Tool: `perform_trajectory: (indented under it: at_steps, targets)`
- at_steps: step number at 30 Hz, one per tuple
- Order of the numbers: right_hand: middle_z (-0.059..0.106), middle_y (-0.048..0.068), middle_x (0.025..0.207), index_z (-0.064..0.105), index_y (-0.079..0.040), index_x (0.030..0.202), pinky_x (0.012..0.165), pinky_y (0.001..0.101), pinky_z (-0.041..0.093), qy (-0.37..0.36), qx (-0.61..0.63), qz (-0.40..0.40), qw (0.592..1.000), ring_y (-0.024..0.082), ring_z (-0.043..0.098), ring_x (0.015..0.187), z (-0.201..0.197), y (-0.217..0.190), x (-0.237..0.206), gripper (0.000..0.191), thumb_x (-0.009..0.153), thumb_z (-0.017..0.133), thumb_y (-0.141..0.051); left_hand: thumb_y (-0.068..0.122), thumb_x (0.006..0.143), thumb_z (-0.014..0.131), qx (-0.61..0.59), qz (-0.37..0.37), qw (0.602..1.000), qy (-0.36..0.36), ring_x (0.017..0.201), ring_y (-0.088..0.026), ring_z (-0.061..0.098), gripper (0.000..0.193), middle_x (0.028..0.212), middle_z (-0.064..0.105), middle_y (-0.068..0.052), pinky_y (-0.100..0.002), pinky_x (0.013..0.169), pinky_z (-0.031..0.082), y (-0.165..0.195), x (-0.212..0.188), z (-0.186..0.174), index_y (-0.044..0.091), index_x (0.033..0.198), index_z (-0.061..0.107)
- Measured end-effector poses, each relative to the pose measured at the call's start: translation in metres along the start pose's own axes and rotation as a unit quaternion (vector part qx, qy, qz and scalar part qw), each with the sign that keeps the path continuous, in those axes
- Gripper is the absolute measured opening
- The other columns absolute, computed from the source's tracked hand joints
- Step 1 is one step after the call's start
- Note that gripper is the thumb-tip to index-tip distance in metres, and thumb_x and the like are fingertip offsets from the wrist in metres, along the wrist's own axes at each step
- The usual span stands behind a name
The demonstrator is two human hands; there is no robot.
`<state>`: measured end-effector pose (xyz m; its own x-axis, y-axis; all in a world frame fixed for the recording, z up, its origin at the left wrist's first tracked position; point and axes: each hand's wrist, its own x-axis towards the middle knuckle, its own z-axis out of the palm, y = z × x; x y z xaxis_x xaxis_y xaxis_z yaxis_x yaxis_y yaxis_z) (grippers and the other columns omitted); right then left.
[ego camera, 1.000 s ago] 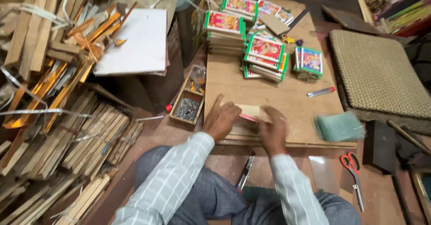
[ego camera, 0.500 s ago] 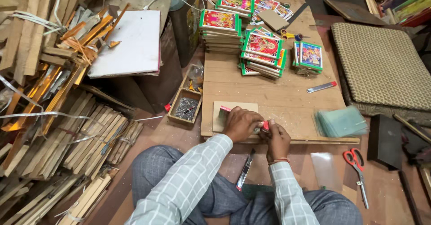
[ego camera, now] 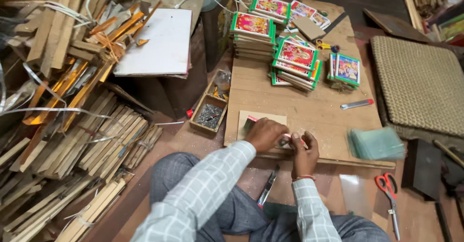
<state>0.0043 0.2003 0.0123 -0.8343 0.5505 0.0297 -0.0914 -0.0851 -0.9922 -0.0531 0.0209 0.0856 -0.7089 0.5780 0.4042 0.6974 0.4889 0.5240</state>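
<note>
Sitting on the floor, knees up, checked sleeves in view. A metal tool (ego camera: 267, 188) lies on the floor between my legs. Red-handled scissors (ego camera: 389, 193) lie on the floor to the near right.

My left hand (ego camera: 265, 134) is curled, knuckles up, on the near edge of the wooden board (ego camera: 309, 111), fingers closed around a small pink-tipped object (ego camera: 286, 138). My right hand (ego camera: 303, 150) sits touching it from the right, fingers bent and pinching the same small object; what it is I cannot tell. Just under and left of the left hand lies a thin brown cardboard piece (ego camera: 256, 121) flat on the board.

Right of my hands, a stack of clear greenish sheets (ego camera: 376, 144). Left of the board, a small tray of nails (ego camera: 209, 113). Farther, a utility knife (ego camera: 356, 104), then stacks of colourful framed pictures (ego camera: 296, 61) across the far board. Wood strips (ego camera: 87, 140) piled far left, woven mat (ego camera: 423, 82) at right.
</note>
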Motion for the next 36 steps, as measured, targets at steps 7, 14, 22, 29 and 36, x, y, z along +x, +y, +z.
perform_trajectory:
  at_steps: [7, 14, 22, 29, 36]
  targets:
    - [0.062, 0.017, 0.131, 0.059, 0.002, 0.136, 0.090, 0.0381, 0.055, 0.002, -0.117, -0.032, 0.993, 0.026, 0.061, 0.113, 0.008, -0.032, -0.010, 0.059, 0.086, 0.080, -0.022, 0.016, 0.079, 0.071, 0.054, 0.012, 0.998, 0.035, 0.089, -0.034, 0.071, 0.013, 0.092, 0.076, -0.012, -0.049, 0.081, 0.053, -0.068, -0.025, -0.060, 0.011, 0.090, 0.078]
    - [0.076, 0.015, 0.109, 0.075, -0.007, 0.116, 0.100, 0.0503, 0.047, -0.148, -0.419, -0.351, 0.824, 0.034, 0.065, 0.114, 0.023, -0.080, -0.017, 0.029, 0.093, 0.070, -0.026, 0.008, 0.086, 0.064, 0.060, -0.043, 0.996, 0.044, 0.094, -0.034, 0.070, 0.015, 0.095, 0.075, -0.012, -0.048, 0.084, 0.054, -0.066, -0.032, -0.067, 0.010, 0.092, 0.078]
    - [0.077, 0.015, 0.086, 0.079, -0.006, 0.101, 0.098, 0.0430, 0.050, -0.213, -0.428, -0.113, 0.871, 0.031, 0.070, 0.080, 0.009, -0.069, -0.002, 0.020, 0.094, 0.072, -0.023, 0.007, 0.090, 0.066, -0.070, -0.114, 0.972, 0.193, 0.101, -0.039, 0.065, 0.029, 0.112, 0.070, -0.019, -0.048, 0.088, 0.052, -0.044, -0.029, -0.058, 0.003, 0.119, 0.068]
    - [0.073, 0.012, 0.099, 0.070, 0.006, 0.110, 0.074, 0.0347, 0.057, -0.059, 0.065, 0.292, 0.952, 0.021, 0.070, 0.082, -0.044, 0.021, -0.032, 0.024, 0.093, 0.067, -0.010, 0.012, 0.085, 0.073, -0.164, -0.238, 0.945, 0.153, 0.106, -0.037, 0.067, 0.026, 0.114, 0.070, -0.016, -0.044, 0.090, 0.054, 0.001, -0.060, 0.012, 0.006, 0.110, 0.070]
    - [0.071, 0.011, 0.092, 0.068, 0.006, 0.109, 0.072, 0.0373, 0.059, -0.056, 0.114, 0.317, 0.940, 0.023, 0.069, 0.079, -0.051, 0.045, -0.022, 0.023, 0.092, 0.067, -0.010, 0.015, 0.083, 0.070, -0.122, -0.238, 0.963, -0.034, 0.089, -0.048, 0.063, 0.048, 0.111, 0.064, -0.023, -0.057, 0.072, 0.050, 0.076, -0.142, 0.083, 0.006, 0.129, 0.063]
